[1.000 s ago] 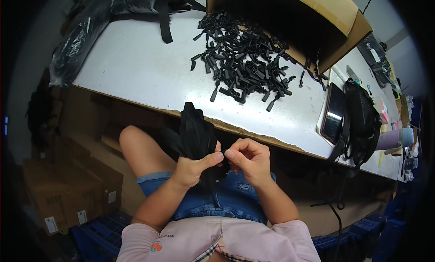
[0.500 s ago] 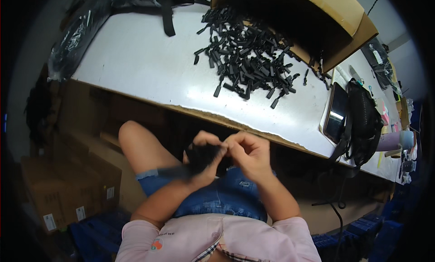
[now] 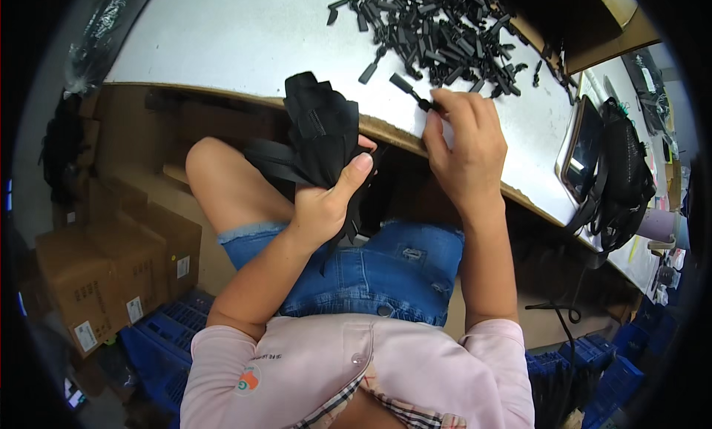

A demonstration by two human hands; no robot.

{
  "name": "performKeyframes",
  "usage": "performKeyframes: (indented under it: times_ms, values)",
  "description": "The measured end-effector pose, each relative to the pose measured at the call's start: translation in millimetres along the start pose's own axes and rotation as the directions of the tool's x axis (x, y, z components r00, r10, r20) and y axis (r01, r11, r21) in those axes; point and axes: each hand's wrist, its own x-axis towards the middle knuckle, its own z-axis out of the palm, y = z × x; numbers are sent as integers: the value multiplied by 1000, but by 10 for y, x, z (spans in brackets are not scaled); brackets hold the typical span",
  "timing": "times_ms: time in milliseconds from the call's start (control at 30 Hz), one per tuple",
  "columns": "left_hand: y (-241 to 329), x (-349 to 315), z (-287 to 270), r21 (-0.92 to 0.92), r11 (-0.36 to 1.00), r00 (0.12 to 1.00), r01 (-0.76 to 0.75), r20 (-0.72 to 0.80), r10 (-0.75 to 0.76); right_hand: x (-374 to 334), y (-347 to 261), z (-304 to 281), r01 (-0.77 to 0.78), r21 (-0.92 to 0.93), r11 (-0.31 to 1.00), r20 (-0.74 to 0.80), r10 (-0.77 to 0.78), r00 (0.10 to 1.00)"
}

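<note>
My left hand (image 3: 330,203) is closed round a bundle of black fabric straps (image 3: 319,121), its thumb pressed on the near side. Strap ends hang down from the bundle over my lap. Over the table's front edge, my right hand (image 3: 469,143) pinches a small black zipper pull (image 3: 404,86), a slim flat tab with a knobbly end. Its tab points away to the left, while the fingertips hide part of the other end. Just beyond lies a large heap of similar black zipper pulls (image 3: 445,40) on the white table (image 3: 245,43).
An open cardboard box (image 3: 604,40) stands behind the heap. To the right lie a dark tablet (image 3: 580,143), a black bag (image 3: 623,177) and a purple cup (image 3: 656,225). Cartons (image 3: 104,281) and blue crates (image 3: 167,340) are on the floor at left. The table's front edge looks rough.
My hands were together over my lap; now they are apart. The right has reached forward to the heap and pinches a zipper pull. The left has raised the straps. The view has shifted.
</note>
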Motion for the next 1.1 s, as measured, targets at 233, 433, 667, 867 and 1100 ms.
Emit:
performKeyframes:
  times_ms: [233,433,667,867,1100]
  values:
    - [-79,-22,54,55,997,998,-60,20,59,-43,-21,-33,-291,459,840,0,327,945]
    - [7,-34,146,24,1000,1000,-11,15,11,-118,-246,-228,-456,748,483,287,384,878]
    - [-13,-35,159,-80,995,995,-51,85,58,-270,-344,-235,-373,734,568,249,285,926]
    - [7,-32,136,-70,997,989,-36,140,45,-276,-372,-244,-284,655,700,151,247,957]
    - [105,-102,171,92,993,992,-71,108,61,-223,-389,-311,-118,518,847,118,66,991]
